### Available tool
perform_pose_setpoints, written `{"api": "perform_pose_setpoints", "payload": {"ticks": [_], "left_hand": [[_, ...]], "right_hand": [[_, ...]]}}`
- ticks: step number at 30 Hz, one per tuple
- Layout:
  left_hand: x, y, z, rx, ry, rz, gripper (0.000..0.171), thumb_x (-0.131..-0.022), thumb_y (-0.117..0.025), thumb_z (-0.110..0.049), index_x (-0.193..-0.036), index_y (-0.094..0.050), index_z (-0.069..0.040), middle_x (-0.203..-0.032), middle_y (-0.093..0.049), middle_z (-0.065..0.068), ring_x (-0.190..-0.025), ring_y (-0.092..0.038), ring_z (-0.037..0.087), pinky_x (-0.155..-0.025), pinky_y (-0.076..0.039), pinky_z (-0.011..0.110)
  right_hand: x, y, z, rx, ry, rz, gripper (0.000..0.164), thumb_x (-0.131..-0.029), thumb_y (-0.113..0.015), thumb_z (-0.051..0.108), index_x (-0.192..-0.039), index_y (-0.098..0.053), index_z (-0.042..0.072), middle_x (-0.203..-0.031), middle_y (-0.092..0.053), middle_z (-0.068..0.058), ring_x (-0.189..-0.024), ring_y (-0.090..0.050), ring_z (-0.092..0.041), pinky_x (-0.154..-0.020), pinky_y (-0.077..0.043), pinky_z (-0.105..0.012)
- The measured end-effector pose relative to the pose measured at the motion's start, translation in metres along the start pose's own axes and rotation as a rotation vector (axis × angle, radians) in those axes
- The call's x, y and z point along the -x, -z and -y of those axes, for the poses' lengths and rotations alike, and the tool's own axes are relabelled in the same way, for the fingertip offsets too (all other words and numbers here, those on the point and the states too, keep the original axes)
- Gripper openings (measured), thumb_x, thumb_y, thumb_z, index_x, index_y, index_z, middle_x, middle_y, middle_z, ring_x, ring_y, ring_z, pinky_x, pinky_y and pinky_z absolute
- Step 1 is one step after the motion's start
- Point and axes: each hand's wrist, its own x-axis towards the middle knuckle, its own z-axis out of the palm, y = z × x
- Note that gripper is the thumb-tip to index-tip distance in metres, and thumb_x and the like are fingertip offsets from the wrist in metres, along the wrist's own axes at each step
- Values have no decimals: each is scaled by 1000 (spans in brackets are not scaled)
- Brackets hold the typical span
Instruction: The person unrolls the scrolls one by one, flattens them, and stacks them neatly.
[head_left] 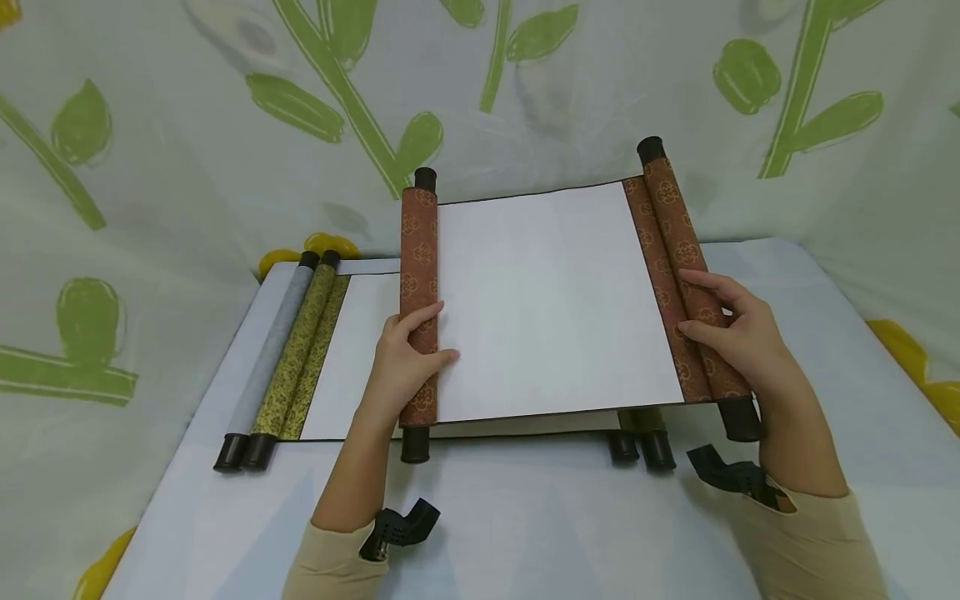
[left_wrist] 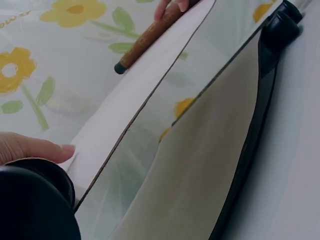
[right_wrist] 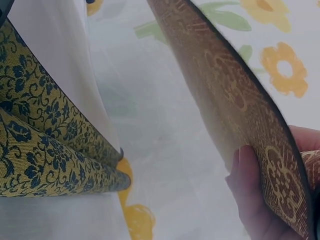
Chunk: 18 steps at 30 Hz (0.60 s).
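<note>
A hanging scroll with brown flower-patterned ends and blank white paper is held partly unrolled and raised. My left hand grips its left roller, thumb lying over the paper's edge. On the other side my right hand grips the right roller, with thumb and fingers around the brown cloth. The right side stands higher than the left in the head view. Below lies a second scroll with yellow-green floral cloth, spread open with white paper; the raised scroll hides much of it.
A rolled light-grey scroll with black knobs lies along the left of the yellow-green one. All rest on a pale table. Behind hangs a whitish curtain with green leaf prints. Black wrist mounts stick out from both sleeves.
</note>
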Motion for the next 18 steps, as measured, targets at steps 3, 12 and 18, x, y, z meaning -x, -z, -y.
{"api": "perform_pose_setpoints", "payload": {"ticks": [3, 12, 18], "left_hand": [[-1, 1, 0, -8, -8, -5, 63, -77, -77, -10, -133, -55, -28, -137, -34, 18, -123, -42, 33, -92, -42, 50], [1, 2, 3, -125, -94, -78, 55, -82, -56, -4, -134, -54, -22, -136, -36, 21, -115, -47, 37, -84, -42, 47], [0, 8, 4, -85, -71, -28, 54, -86, -50, -7, -138, -50, -23, -136, -35, 21, -113, -45, 35, -86, -39, 47]], "right_hand": [[0, 0, 1, -6, -9, -1, 63, -87, -64, 3, -143, -43, 23, -129, -44, 1, -89, -56, -4, -63, -52, -23], [-1, 2, 1, -38, -29, -18, 63, -87, -65, 4, -142, -45, 25, -126, -46, 5, -91, -56, -5, -63, -52, -23], [0, 6, 1, -37, -43, -29, 63, -86, -66, 4, -141, -46, 25, -119, -49, 9, -89, -57, -4, -63, -52, -23]]}}
